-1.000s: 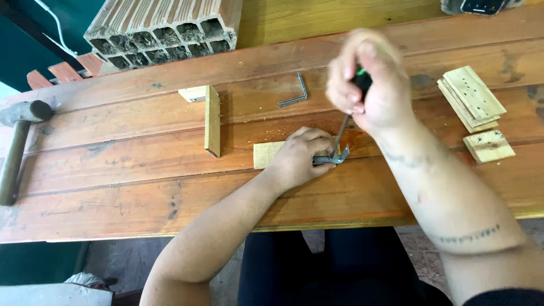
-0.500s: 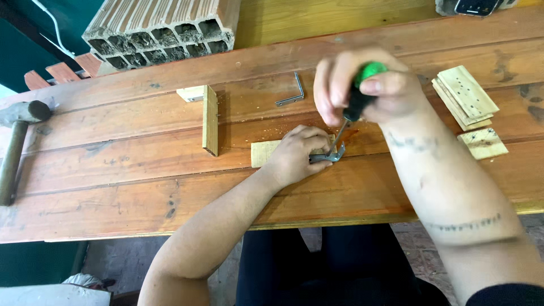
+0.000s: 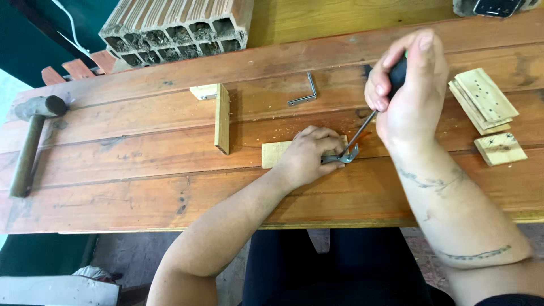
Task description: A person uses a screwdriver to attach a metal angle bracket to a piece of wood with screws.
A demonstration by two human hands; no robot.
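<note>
Wooden block (image 3: pixel 276 153) near table edge (image 3: pixel 170 229)

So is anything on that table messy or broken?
Nothing looks broken. Pale sawdust specks lie scattered on the table around the small wood block that the left hand presses down. The right hand holds a screwdriver on a metal bracket. The hammer lies flat.

Two hands (image 3: pixel 309 156), one screwdriver (image 3: pixel 374 107), two metal brackets (image 3: pixel 303 93), one hammer (image 3: pixel 31 141), one hollow brick (image 3: pixel 175 25), six wood pieces (image 3: pixel 222 116)
</note>
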